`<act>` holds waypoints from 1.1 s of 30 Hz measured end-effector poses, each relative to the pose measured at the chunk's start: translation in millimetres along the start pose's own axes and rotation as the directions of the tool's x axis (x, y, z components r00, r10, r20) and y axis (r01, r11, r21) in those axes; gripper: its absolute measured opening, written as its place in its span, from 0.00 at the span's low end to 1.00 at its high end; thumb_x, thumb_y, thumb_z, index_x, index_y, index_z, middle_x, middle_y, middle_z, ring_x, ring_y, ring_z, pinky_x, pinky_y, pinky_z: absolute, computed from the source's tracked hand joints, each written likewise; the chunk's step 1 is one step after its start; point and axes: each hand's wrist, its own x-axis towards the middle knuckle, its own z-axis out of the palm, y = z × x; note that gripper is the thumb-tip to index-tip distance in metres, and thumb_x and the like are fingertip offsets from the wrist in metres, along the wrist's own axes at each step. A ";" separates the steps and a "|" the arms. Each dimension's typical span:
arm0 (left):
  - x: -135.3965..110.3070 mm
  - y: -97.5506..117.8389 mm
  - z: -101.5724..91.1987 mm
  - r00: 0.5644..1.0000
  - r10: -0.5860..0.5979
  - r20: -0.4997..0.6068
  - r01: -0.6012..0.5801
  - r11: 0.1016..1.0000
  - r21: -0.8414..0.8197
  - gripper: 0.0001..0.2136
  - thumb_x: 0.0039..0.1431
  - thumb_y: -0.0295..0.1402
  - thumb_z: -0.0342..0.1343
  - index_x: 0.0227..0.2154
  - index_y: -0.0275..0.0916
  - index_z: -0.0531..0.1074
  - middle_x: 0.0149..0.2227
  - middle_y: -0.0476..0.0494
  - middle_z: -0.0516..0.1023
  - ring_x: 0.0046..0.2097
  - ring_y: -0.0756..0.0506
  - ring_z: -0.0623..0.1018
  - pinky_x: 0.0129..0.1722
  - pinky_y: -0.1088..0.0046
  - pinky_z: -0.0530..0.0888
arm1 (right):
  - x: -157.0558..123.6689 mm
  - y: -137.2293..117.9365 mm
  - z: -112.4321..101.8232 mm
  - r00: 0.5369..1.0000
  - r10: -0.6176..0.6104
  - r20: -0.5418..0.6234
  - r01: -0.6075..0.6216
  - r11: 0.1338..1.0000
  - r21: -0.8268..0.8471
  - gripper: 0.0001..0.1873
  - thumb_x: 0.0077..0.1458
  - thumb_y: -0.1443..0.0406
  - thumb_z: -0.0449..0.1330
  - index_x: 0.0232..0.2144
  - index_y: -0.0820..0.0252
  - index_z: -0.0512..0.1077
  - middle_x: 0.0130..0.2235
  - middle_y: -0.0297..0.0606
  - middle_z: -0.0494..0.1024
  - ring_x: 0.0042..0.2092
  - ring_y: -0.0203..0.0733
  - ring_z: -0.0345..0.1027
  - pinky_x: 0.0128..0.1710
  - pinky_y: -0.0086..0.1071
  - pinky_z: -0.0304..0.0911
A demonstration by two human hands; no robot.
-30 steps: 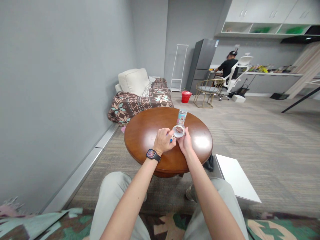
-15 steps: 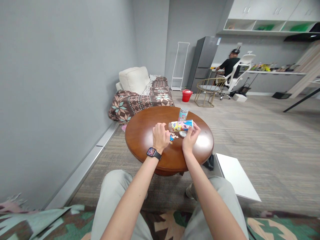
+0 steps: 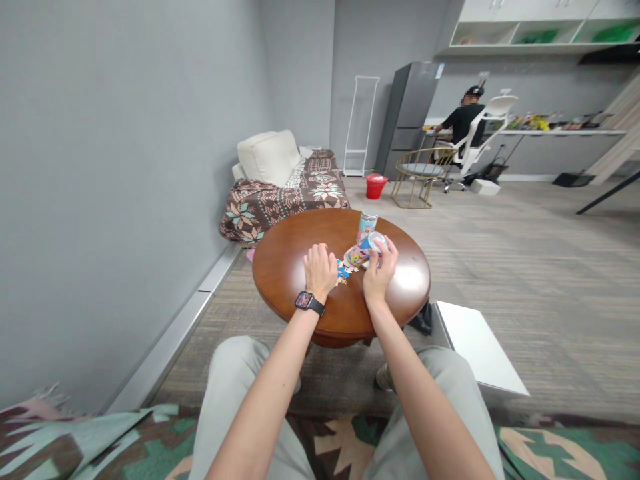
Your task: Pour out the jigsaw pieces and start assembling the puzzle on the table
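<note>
Right hand (image 3: pixel 380 275) wrapped round tilted cartoon-print cylinder (image 3: pixel 358 253), lettering too small for me | left hand (image 3: pixel 319 270) beside jigsaw pieces (image 3: pixel 343 272), grip: I can't tell | glossy wooden table (image 3: pixel 286 257)

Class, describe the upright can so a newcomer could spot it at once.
Find the glossy brown table in the middle. Toward its far edge, just beyond the tilted can in the right hand, stands the upright can, printed in pale blue and pink. Unlike that neighbour, it stands straight and no hand holds it.
</note>
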 end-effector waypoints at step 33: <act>0.9 -4.5 11.7 0.925 0.171 0.340 -0.216 0.971 0.100 0.15 0.61 0.33 0.54 0.51 0.39 0.69 0.57 0.34 0.69 0.60 0.37 0.68 0.63 0.55 0.62 | 5.8 19.3 19.6 0.535 0.652 0.537 -0.804 0.196 0.562 0.12 0.65 0.60 0.54 0.32 0.57 0.72 0.29 0.33 0.80 0.29 0.35 0.75 0.27 0.25 0.73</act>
